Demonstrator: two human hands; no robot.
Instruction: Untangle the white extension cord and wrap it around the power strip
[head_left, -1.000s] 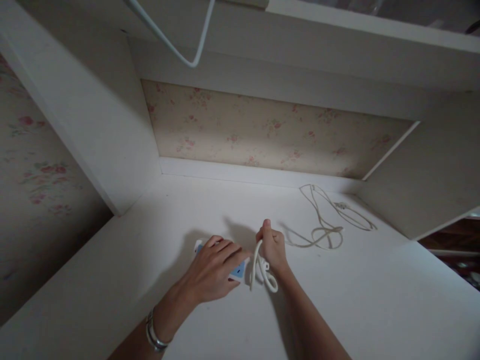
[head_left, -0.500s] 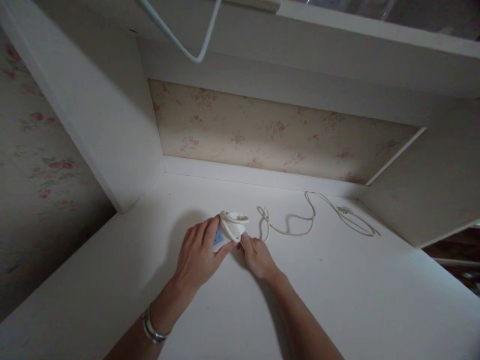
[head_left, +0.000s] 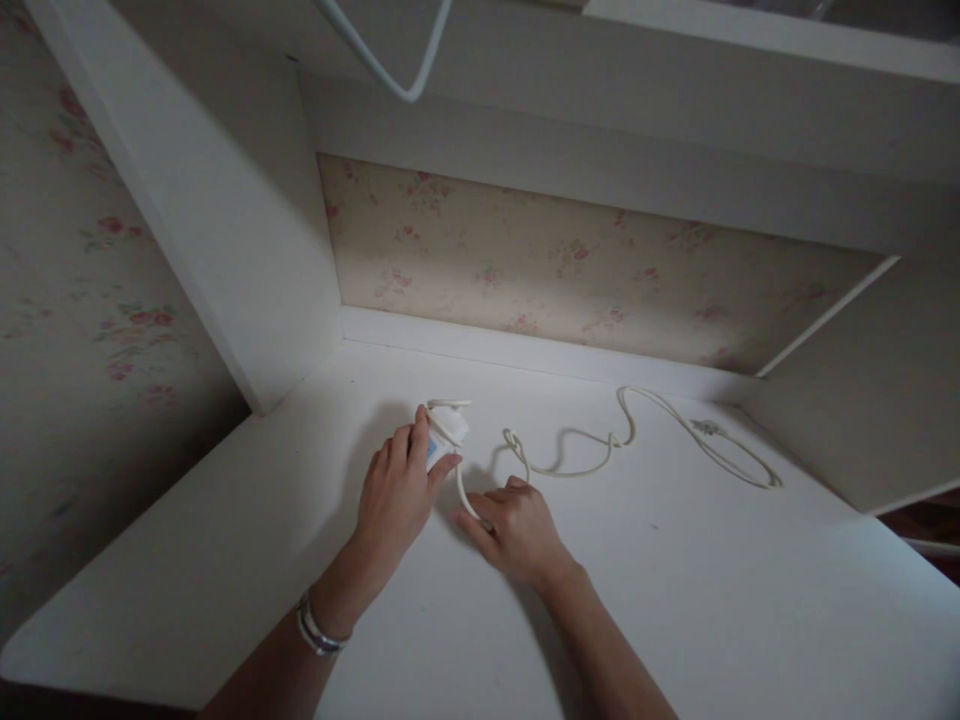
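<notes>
One white power strip [head_left: 455, 424] is held in my left hand [head_left: 394, 490]. I see my right hand [head_left: 519, 530] gripping the cord [head_left: 463, 492] looped around it.

The light is dim and greyish, seemingly from the right, where the worktop [head_left: 757, 580] takes a cool sheen. A soft shadow lies left of the right forearm [head_left: 604, 640]; the bracelet [head_left: 319, 630] glints faintly. The left-hand wallpaper [head_left: 139, 325] darkens low down. Fine detail on the cord [head_left: 574, 474] looks soft, and wide-angle stretch slants the outer edges.
</notes>
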